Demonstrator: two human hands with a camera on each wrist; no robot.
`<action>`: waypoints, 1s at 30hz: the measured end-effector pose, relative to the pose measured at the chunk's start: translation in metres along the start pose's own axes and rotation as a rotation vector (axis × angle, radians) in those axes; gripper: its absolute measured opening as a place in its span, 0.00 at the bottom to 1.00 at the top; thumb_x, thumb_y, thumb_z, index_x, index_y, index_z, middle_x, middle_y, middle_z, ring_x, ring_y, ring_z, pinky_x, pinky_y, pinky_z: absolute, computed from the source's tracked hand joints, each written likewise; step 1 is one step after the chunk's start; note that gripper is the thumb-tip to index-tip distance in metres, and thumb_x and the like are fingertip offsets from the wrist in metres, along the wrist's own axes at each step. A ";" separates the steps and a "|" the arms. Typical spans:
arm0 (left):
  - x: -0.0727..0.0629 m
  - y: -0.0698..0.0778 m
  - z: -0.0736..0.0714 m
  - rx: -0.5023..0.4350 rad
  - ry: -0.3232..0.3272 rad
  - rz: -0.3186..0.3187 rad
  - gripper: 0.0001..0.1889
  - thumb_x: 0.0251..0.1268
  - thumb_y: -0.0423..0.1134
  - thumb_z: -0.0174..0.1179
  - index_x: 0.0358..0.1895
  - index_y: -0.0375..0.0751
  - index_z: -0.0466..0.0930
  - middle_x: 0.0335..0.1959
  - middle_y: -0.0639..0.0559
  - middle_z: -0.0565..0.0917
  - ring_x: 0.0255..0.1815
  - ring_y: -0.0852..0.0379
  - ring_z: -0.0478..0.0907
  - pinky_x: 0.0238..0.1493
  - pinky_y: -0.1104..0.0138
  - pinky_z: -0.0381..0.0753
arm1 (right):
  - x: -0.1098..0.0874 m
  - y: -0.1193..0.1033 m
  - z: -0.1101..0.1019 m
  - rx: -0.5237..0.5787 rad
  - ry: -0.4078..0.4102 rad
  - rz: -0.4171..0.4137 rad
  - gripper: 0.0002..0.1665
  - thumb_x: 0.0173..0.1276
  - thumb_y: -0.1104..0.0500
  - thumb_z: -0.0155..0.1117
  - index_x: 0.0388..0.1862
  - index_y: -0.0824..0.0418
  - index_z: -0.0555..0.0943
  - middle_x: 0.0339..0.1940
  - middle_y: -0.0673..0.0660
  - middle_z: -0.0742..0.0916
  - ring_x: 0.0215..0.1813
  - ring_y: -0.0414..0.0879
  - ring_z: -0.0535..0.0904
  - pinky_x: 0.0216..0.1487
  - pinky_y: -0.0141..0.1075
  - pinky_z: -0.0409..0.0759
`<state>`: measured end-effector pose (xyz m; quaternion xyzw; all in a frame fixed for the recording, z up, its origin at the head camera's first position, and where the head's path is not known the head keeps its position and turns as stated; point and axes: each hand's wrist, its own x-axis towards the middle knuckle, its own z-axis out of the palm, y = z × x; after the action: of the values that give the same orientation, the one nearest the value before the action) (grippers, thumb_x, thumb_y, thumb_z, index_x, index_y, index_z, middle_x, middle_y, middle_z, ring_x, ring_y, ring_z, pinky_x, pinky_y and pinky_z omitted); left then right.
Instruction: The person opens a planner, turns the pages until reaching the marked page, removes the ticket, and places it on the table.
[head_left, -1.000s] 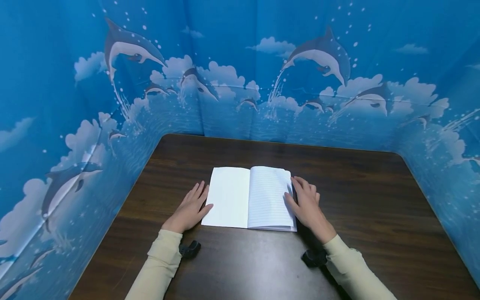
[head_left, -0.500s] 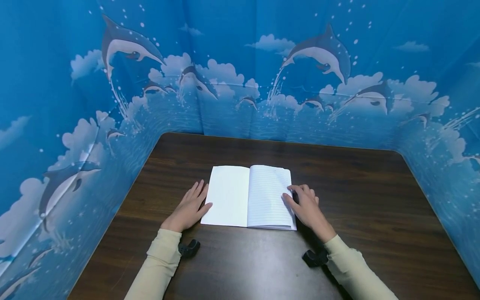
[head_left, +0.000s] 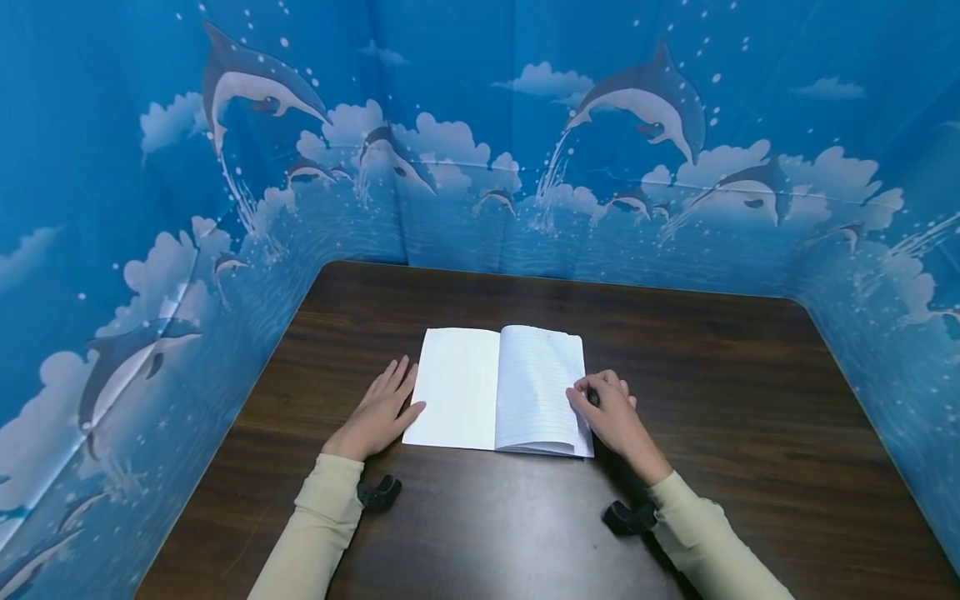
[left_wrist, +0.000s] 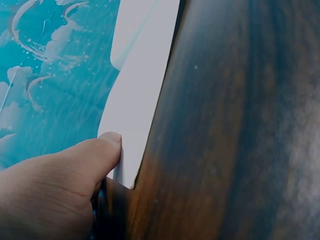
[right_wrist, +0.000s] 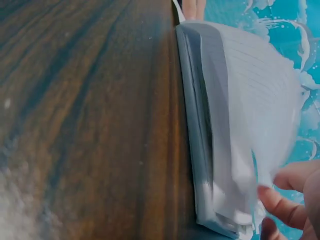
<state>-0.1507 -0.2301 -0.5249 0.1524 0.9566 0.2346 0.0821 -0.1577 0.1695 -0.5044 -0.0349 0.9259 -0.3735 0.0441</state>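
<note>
An open notebook [head_left: 459, 387] lies on the dark wooden table, its left page blank and its right page [head_left: 534, 379] ruled with lines. My left hand [head_left: 377, 414] rests at the left edge, fingers straight. In the left wrist view its thumb [left_wrist: 102, 150] lies on the margin of the blank page [left_wrist: 137, 95]. At the right edge my right hand [head_left: 613, 421] pinches the ruled page between thumb and forefinger. The right wrist view shows this page [right_wrist: 260, 95] bowed up from the pages below, with the fingertips [right_wrist: 277, 202] at its outer edge.
The table [head_left: 720, 375] extends around the notebook on all sides. A blue curtain [head_left: 465, 217] printed with dolphins and clouds hangs behind and beside it. Black wrist mounts [head_left: 380, 493] show under both sleeves.
My right forefinger has drawn back from the upper right edge towards the thumb, and the two have come together on the page. The ruled page has begun to bow upwards. The left hand stays put.
</note>
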 end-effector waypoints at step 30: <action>0.000 0.000 -0.003 0.019 -0.017 -0.023 0.40 0.84 0.55 0.48 0.85 0.38 0.43 0.88 0.39 0.41 0.89 0.37 0.37 0.86 0.40 0.43 | 0.010 -0.024 -0.003 0.442 -0.116 -0.145 0.21 0.86 0.51 0.51 0.35 0.65 0.76 0.26 0.56 0.76 0.27 0.43 0.71 0.28 0.32 0.69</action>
<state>-0.1509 -0.2312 -0.5222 0.1440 0.9597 0.2232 0.0915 -0.1669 0.1533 -0.4859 -0.1121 0.8127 -0.5666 0.0770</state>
